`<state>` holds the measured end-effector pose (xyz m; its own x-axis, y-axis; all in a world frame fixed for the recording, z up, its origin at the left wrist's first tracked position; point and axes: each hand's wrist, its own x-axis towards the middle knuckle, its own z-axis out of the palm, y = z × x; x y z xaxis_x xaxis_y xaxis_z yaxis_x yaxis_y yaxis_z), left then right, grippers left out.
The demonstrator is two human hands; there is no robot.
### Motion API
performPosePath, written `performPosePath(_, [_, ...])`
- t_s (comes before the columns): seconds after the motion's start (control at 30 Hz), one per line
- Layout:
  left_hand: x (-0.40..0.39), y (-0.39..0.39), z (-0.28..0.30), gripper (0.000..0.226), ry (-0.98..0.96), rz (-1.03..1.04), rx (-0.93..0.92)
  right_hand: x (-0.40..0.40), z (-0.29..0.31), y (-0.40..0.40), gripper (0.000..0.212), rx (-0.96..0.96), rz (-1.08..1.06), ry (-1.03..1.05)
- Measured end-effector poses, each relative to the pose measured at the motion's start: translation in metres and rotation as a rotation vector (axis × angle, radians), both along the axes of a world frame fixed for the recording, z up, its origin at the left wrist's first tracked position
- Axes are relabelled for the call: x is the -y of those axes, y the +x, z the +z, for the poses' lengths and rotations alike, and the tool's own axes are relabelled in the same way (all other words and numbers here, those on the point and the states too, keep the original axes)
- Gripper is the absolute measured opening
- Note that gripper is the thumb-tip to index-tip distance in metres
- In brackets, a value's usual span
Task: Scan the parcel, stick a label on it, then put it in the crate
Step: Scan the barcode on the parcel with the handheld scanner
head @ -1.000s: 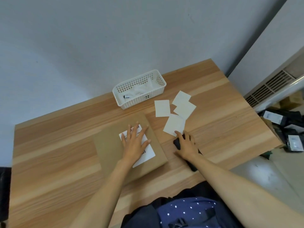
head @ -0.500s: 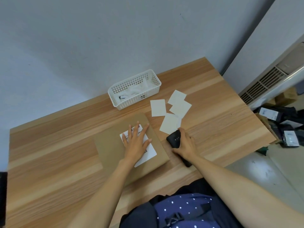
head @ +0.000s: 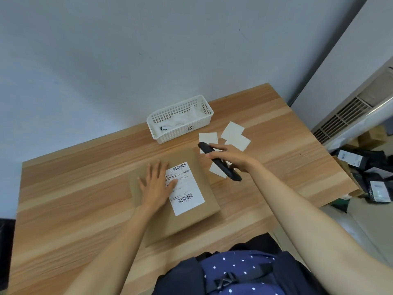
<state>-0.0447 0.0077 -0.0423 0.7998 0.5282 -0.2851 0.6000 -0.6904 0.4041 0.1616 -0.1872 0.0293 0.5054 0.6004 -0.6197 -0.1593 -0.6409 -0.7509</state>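
Tabletop white crate (head: 204, 122) with white contents

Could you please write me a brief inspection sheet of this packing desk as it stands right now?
Surface: light wooden desk, against a grey wall.
Job's things: flat brown cardboard parcel with white barcoded shipping label; black handheld scanner; blank cream label squares; white perforated plastic crate, already holding white items.
Clutter: nothing seen.
Hands: left hand flat on parcel; right hand has the scanner in its grip.
Cables: nothing seen.
Surroundings: black bagged parcels on floor, wall vent.
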Motion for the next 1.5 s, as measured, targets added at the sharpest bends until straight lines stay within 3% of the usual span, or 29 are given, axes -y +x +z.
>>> performPosePath(0.13, [0.0,0.001,0.0,0.091,-0.024,-0.028,-0.089,-0.027,0.027,-0.005,0.051,0.111,0.316,-0.165])
performPosePath(0.2, [0.001,0.002,0.002,0.093,-0.037,-0.021,-0.105,-0.04,0.033,-0.009,0.061,0.197,0.443,-0.307])
performPosePath(0.27, [0.002,0.003,0.003,0.093,-0.045,-0.012,-0.114,-0.051,0.035,-0.012,0.066,0.216,0.51,-0.411])
performPosePath(0.4, [0.005,0.003,0.0,0.093,-0.039,-0.008,-0.113,-0.062,0.046,-0.021,0.048,0.221,0.596,-0.513])
performPosePath(0.5, [0.008,0.003,-0.001,0.093,-0.03,0.001,-0.111,-0.067,0.05,-0.026,0.04,0.259,0.617,-0.553])
performPosePath(0.7, [0.009,0.002,-0.003,0.092,-0.043,-0.001,-0.109,-0.079,0.056,-0.033,0.062,0.296,0.644,-0.597])
performPosePath(1.07, [0.009,0.002,-0.002,0.091,-0.047,0.001,-0.112,-0.083,0.063,-0.036,0.036,0.322,0.627,-0.612])
performPosePath(1.5, [0.007,0.003,-0.005,0.091,-0.051,0.001,-0.112,-0.081,0.058,-0.034,0.04,0.32,0.589,-0.629])
